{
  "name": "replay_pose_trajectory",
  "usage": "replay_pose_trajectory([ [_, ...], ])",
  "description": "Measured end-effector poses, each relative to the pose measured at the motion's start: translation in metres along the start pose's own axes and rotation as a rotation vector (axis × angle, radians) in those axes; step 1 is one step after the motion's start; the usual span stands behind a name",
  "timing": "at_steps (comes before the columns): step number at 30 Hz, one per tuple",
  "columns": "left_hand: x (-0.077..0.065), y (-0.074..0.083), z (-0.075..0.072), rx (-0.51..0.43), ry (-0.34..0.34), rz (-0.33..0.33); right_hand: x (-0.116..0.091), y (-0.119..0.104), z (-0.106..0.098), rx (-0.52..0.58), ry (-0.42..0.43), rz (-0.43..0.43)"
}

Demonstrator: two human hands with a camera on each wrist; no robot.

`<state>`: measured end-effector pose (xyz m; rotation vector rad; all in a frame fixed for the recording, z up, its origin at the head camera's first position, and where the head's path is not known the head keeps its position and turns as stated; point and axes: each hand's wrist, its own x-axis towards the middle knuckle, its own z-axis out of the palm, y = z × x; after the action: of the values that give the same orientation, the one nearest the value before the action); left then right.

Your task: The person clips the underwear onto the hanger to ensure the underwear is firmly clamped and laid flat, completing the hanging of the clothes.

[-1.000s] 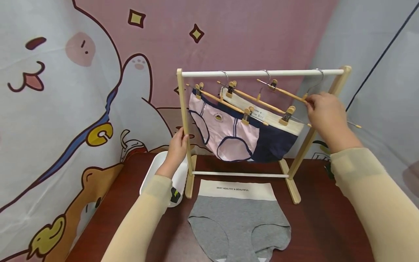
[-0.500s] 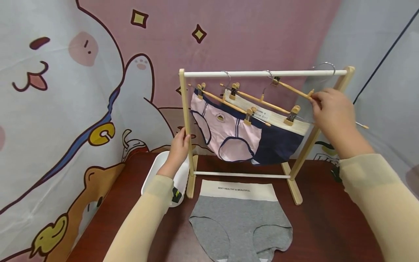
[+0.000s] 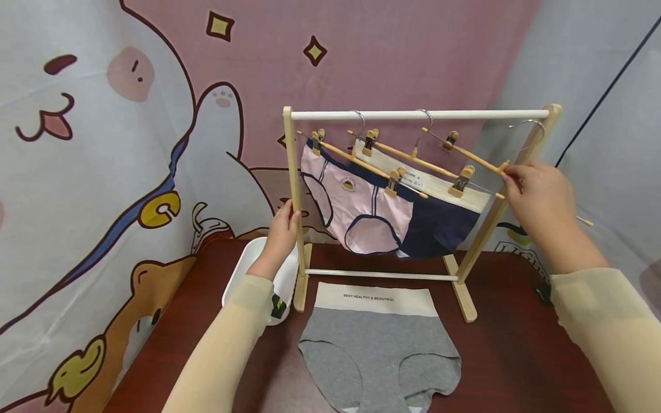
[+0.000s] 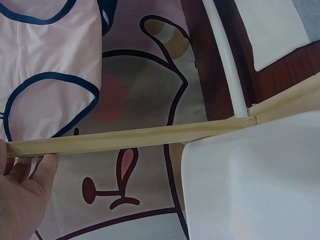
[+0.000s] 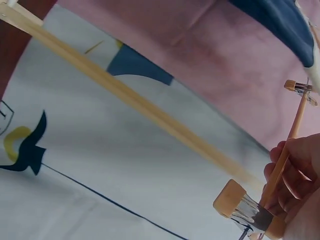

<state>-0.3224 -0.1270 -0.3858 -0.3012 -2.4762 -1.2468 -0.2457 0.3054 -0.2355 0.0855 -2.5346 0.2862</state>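
My left hand (image 3: 279, 232) grips the left post (image 3: 292, 172) of a small wooden clothes rack; the left wrist view shows the fingers (image 4: 46, 172) against that post. My right hand (image 3: 539, 186) holds a bare clip hanger (image 3: 477, 159) by its wooden bar, near the rack's right post (image 3: 482, 238). The hanger's metal hook (image 3: 539, 129) is off the white rail (image 3: 475, 114), just below it. One hanger clip (image 5: 248, 207) shows close up in the right wrist view. Pink underpants (image 3: 351, 198) and navy underpants (image 3: 439, 226) with a cream waistband hang clipped on two other hangers.
Grey underpants (image 3: 379, 344) with a cream waistband lie flat on the dark red table (image 3: 516, 355) before the rack. A white plastic basket (image 3: 242, 267) stands left of the rack, with something dark inside. A cartoon-printed cloth (image 3: 413, 51) covers the wall behind.
My right hand has lifted the bare hanger's hook up off the rail and moved it right and down. My left hand stays on the left post.
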Motion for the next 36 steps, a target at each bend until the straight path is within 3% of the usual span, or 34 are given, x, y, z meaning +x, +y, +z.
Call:
replay_pose_trajectory([
  [9, 0.001, 0.000, 0.001, 0.000, 0.005, 0.005, -0.015, 0.020, 0.013, -0.017, -0.035, 0.019],
  [18, -0.001, 0.002, 0.002, -0.034, -0.014, -0.011, -0.044, 0.036, 0.031, -0.031, -0.041, -0.031],
  [36, -0.001, 0.001, 0.000, -0.057, -0.022, -0.032, -0.093, 0.056, 0.078, -0.030, -0.177, -0.002],
])
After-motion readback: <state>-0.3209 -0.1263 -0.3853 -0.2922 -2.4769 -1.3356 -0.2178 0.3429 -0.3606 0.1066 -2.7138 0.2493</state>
